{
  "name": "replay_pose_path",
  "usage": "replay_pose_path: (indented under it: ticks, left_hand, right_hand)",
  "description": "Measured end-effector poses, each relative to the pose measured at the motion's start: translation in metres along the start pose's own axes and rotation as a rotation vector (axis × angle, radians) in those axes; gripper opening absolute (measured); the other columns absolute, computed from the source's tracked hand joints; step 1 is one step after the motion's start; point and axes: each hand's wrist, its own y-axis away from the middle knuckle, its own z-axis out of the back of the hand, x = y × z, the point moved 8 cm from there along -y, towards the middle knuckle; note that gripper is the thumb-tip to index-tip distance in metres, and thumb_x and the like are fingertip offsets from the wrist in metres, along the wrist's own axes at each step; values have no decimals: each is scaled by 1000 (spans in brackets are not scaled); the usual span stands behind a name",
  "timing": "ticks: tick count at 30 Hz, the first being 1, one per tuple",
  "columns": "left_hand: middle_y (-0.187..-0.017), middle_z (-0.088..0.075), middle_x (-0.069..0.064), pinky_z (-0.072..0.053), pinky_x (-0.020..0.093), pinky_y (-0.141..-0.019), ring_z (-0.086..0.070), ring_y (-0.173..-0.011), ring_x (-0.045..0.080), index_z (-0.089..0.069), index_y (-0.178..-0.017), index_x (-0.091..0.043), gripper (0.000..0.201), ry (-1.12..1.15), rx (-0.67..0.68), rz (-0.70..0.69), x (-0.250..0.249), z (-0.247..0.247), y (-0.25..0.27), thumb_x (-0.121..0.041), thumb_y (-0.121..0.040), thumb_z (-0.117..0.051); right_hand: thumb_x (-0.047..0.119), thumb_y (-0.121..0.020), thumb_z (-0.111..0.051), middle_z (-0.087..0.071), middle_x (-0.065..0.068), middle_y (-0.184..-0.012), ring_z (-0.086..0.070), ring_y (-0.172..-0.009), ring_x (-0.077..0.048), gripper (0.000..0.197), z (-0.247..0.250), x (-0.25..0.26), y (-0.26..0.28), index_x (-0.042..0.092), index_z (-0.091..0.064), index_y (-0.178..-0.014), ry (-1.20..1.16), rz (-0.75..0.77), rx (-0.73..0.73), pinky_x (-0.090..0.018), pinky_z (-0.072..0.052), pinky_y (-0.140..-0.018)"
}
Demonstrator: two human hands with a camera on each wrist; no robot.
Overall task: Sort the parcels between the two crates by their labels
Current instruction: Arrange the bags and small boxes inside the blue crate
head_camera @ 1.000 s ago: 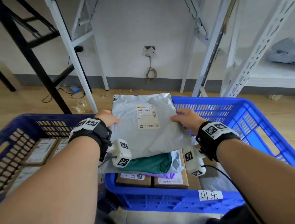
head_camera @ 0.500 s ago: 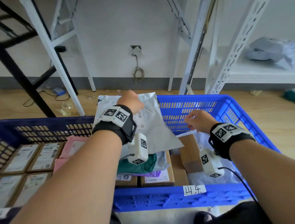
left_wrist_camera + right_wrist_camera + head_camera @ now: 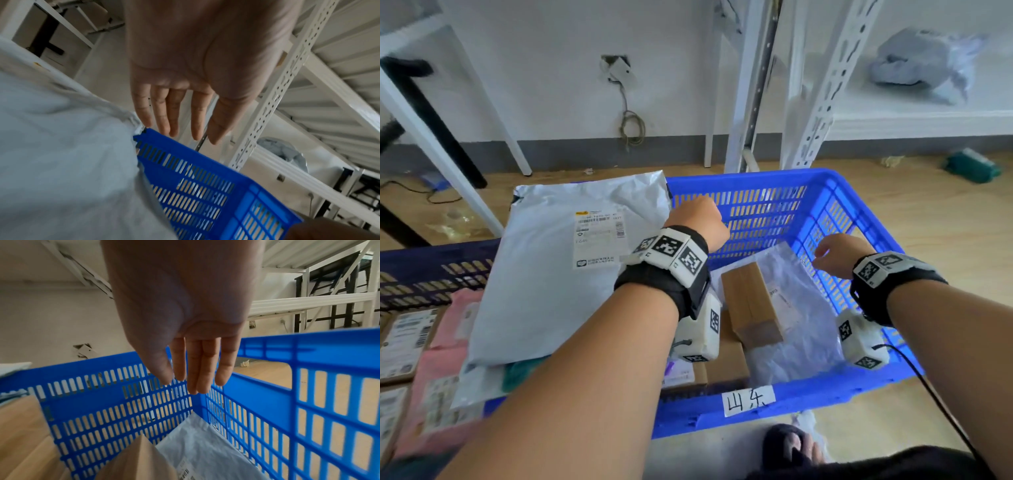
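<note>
Far left, a dark blue crate [image 3: 431,270] with slotted wall; inside it, labelled cardboard parcels [image 3: 404,342] lying flat against the left edge, and a pink mailer [image 3: 445,363] just to their right.

Draped across the gap between the two crates, a large grey poly mailer [image 3: 544,274], label [image 3: 599,236] facing up, far corner lying over the rim of the bright blue crate [image 3: 784,178]; beneath its near edge, a green parcel [image 3: 520,373] and other bags, blurred.

At the mailer's right far corner, left hand [image 3: 698,219] with fingers [image 3: 174,113] straight and spread, grasping nothing; from the left wrist view, fingertips just above the blue rim [image 3: 180,146] beside the mailer [image 3: 61,162], contact impossible to confirm.

Inside the bright blue crate, a brown cardboard box [image 3: 751,305] tilted against a white poly mailer [image 3: 798,315]; more cardboard boxes [image 3: 722,370] flat beneath, near the front wall; on that near wall a white handwritten tag [image 3: 749,400].

Further right, right hand [image 3: 840,255] hovering over the crate interior near its right wall, fingers [image 3: 205,369] extended downward together, relaxed and empty; below them in the right wrist view, the white mailer [image 3: 201,444] and a box corner [image 3: 139,457].

On the far right, white shelving [image 3: 825,85] with a crumpled grey bag [image 3: 921,61] on it; a green item [image 3: 972,168] on the wooden floor.
</note>
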Motion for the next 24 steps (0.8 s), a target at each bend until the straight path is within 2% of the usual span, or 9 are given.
replay_pose_path:
  ticks: [4, 8, 10, 13, 15, 18, 19, 22, 24]
  left_hand:
    - [-115, -64, 2, -49, 33, -87, -60, -106, 24, -66, -107, -15, 22, -32, 29, 26, 9, -24, -10, -21, -87, -60]
    - [-113, -64, 1, -47, 31, -79, -61, -102, 24, -65, -106, -18, 21, -29, 34, 49, 10, -40, -23, -21, -85, -59]
    - [-112, -64, 1, -49, 32, -83, -60, -104, 25, -65, -106, -18, 23, -40, 60, 47, 7, -53, -26, -20, -84, -59]
    - [-115, -64, 4, -51, 41, -91, -58, -109, 28, -66, -109, -18, 27, -58, 145, 17, 0, -80, -28, -24, -83, -60]
    - [-108, -65, 13, -53, 43, -88, -60, -105, 33, -68, -105, -14, 25, -65, 198, -2, -4, -95, -27, -22, -84, -58]
    - [-90, -65, 20, -56, 41, -80, -64, -93, 34, -59, -72, -9, 13, -81, 257, -8, -3, -105, -30, -16, -82, -54]
    - [-86, -63, 21, -56, 39, -77, -64, -92, 34, -55, -68, -10, 15, -86, 275, -7, 0, -107, -30, -14, -82, -53]
    - [-88, -63, 20, -54, 37, -72, -63, -92, 35, -61, -76, -9, 11, -94, 282, -9, 2, -110, -33, -15, -81, -55]
    - [-71, -59, 17, -54, 35, -69, -63, -84, 35, -61, -74, -8, 14, -100, 291, -11, 3, -112, -34, -17, -82, -56]
  right_hand:
    - [26, -88, -60, -61, -14, -123, -58, -114, -30, 33, -29, -2, -23, 6, -66, -114, 33, -7, 68, -30, -47, -89]
    - [42, -87, -61, -60, -11, -125, -58, -115, -29, 46, -83, -10, -60, 8, -65, -118, 91, -1, 182, -33, -50, -91]
    - [45, -84, -65, -61, -11, -123, -59, -113, -29, 52, -107, -21, -74, 6, -64, -118, 106, -34, 219, -32, -49, -87]
    - [41, -79, -70, -63, -14, -120, -61, -111, -28, 57, -123, -31, -76, 1, -63, -120, 82, -105, 251, -31, -49, -83]
    - [34, -78, -73, -61, -17, -124, -59, -114, -28, 60, -131, -36, -74, -2, -58, -124, 28, -160, 261, -31, -48, -87]
    - [26, -76, -79, -48, -22, -137, -49, -126, -34, 80, -144, -47, -72, -2, -38, -139, -109, -261, 253, -35, -42, -94]
    - [26, -75, -80, -45, -23, -140, -46, -128, -35, 87, -150, -50, -70, -2, -33, -142, -145, -281, 265, -36, -40, -96]
    - [25, -72, -83, -40, -23, -143, -41, -132, -36, 95, -163, -57, -65, -2, -27, -145, -241, -348, 276, -37, -38, -97]
    - [24, -70, -84, -47, -24, -135, -48, -124, -37, 91, -165, -62, -65, -5, -33, -140, -288, -376, 261, -37, -41, -84]
